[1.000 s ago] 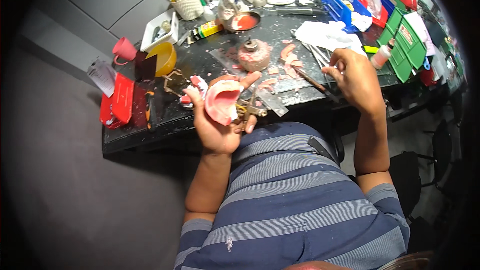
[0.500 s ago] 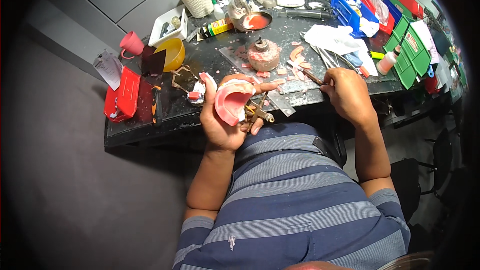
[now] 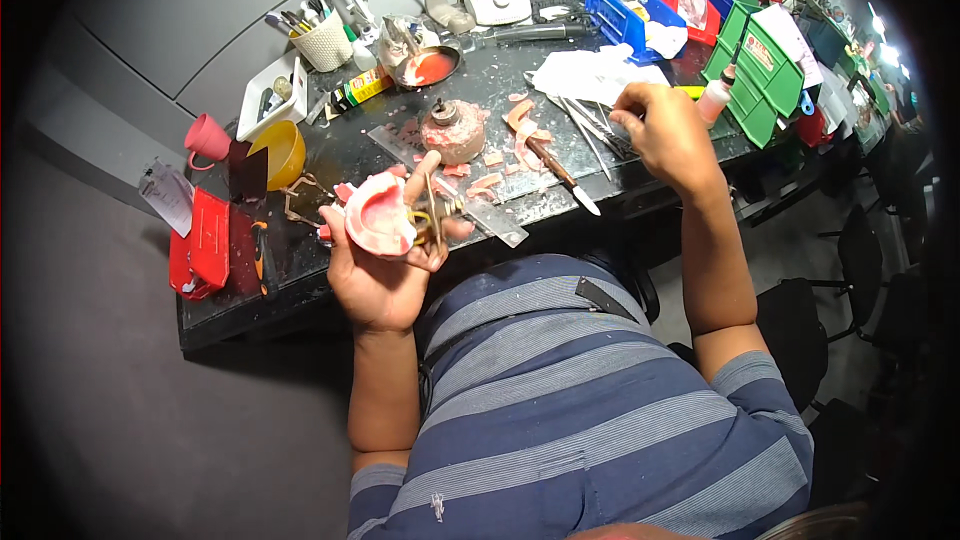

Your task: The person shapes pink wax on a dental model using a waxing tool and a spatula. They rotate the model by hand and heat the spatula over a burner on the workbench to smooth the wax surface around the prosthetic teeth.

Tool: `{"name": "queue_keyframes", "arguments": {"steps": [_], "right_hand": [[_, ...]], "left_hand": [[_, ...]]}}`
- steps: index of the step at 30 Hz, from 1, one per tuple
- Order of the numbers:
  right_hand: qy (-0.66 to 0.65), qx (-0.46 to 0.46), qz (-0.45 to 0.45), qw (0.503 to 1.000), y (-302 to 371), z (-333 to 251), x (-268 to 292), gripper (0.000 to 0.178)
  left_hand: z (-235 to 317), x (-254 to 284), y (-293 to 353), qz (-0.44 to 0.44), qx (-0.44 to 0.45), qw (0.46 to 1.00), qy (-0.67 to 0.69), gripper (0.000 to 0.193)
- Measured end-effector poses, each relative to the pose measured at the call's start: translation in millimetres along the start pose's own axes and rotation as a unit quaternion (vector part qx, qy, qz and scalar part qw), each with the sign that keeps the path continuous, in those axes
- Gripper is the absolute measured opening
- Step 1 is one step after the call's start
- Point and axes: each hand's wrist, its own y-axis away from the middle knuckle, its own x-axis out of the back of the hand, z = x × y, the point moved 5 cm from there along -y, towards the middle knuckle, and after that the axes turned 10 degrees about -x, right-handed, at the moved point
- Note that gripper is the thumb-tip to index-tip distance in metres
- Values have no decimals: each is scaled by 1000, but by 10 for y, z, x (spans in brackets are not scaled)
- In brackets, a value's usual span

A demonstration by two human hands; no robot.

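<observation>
My left hand [image 3: 375, 285] holds a dental model with a pink wax horseshoe-shaped rim [image 3: 380, 215], mounted on a brass-coloured articulator [image 3: 440, 208]. Its palm is turned up, with fingers around the model's back and the metal frame. Over the bench's right part, my right hand [image 3: 665, 135] hovers with loosely bent fingers and no visible object in them. Under and beside it are several slim metal tools [image 3: 590, 135] and crumpled white paper [image 3: 590, 75]. A wax knife [image 3: 562, 175] with a brown handle lies to its left, blade toward me, beside pink wax scraps [image 3: 520, 120].
A wax-spattered round burner [image 3: 453, 130] stands mid-bench. Behind it is a pan of red wax [image 3: 430, 67]. A yellow bowl [image 3: 278, 153], pink cup [image 3: 207, 138] and red box [image 3: 200, 245] stand left. Blue bins [image 3: 632, 20] and green bins [image 3: 765, 75] stand right, near a small bottle [image 3: 712, 100].
My right hand has let go of the wax knife, which now lies on the bench, and has moved away to its right. My left hand has tilted the model. The whole view has shifted.
</observation>
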Motion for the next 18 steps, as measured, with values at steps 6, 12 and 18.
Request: {"name": "queue_keyframes", "arguments": {"steps": [6,12,18], "right_hand": [[122,19,-72,990,132,61,-301,5],[151,33,-46,987,187,211,-352,3],[210,84,27,974,346,34,-383,8]], "left_hand": [[30,-51,36,45,-32,998,-11,76],[-37,-110,25,51,-51,996,49,65],[-60,-147,-6,49,-88,995,-22,61]]}}
